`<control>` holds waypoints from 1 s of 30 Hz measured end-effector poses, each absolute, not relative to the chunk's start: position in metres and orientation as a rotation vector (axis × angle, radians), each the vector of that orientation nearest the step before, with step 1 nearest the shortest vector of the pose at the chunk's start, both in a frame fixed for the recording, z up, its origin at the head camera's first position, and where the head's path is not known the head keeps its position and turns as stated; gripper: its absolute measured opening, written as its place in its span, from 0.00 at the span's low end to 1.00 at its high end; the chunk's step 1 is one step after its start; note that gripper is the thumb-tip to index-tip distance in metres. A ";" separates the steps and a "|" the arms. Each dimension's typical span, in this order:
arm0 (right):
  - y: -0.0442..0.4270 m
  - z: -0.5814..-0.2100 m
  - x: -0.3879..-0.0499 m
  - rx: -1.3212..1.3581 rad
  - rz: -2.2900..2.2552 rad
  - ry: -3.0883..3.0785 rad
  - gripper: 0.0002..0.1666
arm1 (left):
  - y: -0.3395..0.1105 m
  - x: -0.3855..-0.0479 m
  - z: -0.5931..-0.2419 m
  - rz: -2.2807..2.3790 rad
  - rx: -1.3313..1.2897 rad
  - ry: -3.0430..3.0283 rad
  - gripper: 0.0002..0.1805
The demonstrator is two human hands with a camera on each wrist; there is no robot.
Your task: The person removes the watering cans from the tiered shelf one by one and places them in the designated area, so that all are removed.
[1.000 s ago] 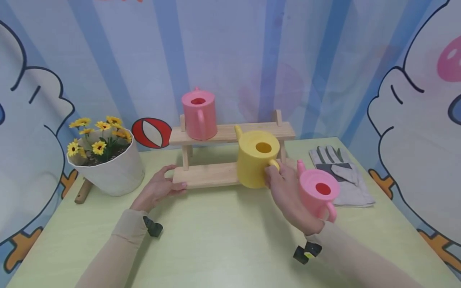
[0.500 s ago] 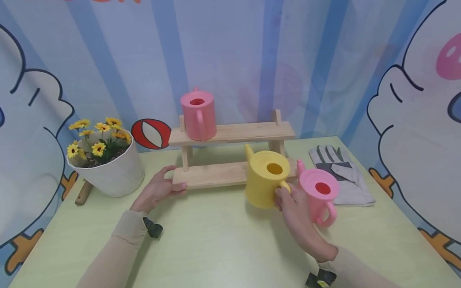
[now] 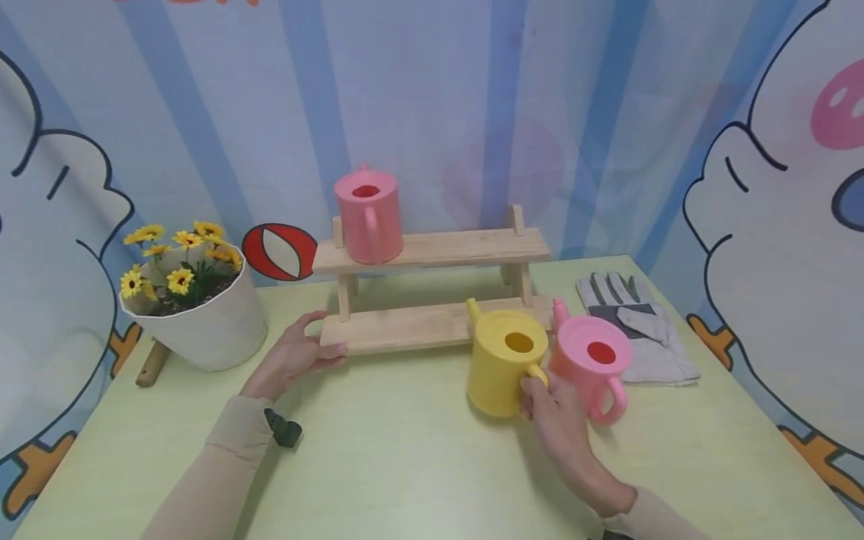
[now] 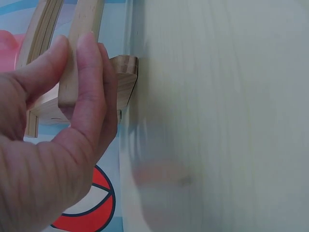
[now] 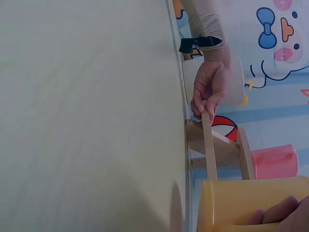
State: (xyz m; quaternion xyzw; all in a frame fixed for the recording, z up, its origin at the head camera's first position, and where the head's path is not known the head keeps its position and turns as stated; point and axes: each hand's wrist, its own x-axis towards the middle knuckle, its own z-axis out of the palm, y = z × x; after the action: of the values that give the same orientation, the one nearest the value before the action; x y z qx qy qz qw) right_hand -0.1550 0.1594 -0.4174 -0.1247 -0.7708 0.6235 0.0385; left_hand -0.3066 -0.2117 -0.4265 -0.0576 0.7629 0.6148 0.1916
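A two-tier wooden rack (image 3: 405,328) stands on the table; the left hand (image 3: 286,360) grips the left end of its lower board. In the left wrist view, thumb and fingers (image 4: 89,72) pinch that board's edge. The right hand (image 3: 563,427) holds a yellow watering can (image 3: 502,375) by its handle, in front of the rack's right part, spout pointing back left. A pink watering can (image 3: 587,360) stands just right of it, partly behind the right hand. Another pink can (image 3: 368,221) sits on the upper board's left end. In the right wrist view the yellow can (image 5: 241,200) appears close up.
At the left stands a white pot (image 3: 216,330) of yellow flowers, with a wooden handle (image 3: 154,364) beside it. Grey-white gloves (image 3: 648,349) lie at the right behind the pink can. A printed curtain (image 3: 432,112) hangs behind the table.
The right hand has brought the yellow can toward the person, down and slightly right, away from the rack's lower board. The left hand keeps its grip on the rack.
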 end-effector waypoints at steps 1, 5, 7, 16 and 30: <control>0.159 -0.419 -0.154 -0.388 1.906 -2.373 0.18 | -0.212 -0.306 -0.426 1.720 -0.163 2.145 0.53; 0.158 -0.426 -0.152 -0.400 1.869 -2.426 0.17 | -0.213 -0.307 -0.426 1.678 -0.191 2.167 0.53; 0.157 -0.427 -0.151 -0.414 1.861 -2.437 0.16 | -0.213 -0.307 -0.426 1.664 -0.193 2.175 0.54; 0.154 -0.432 -0.148 -0.412 1.835 -2.437 0.16 | -0.214 -0.307 -0.426 1.639 -0.193 2.195 0.55; 0.160 -0.451 -0.149 -0.476 1.823 -2.501 0.13 | -0.214 -0.308 -0.427 1.682 -0.193 2.146 0.55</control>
State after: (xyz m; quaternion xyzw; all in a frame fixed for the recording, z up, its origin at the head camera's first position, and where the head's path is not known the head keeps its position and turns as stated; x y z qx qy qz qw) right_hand -0.1487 0.1601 -0.4510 -0.1520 -0.7988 0.5821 0.0051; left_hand -0.3082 -0.2143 -0.4265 -0.0691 0.7687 0.6026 0.2029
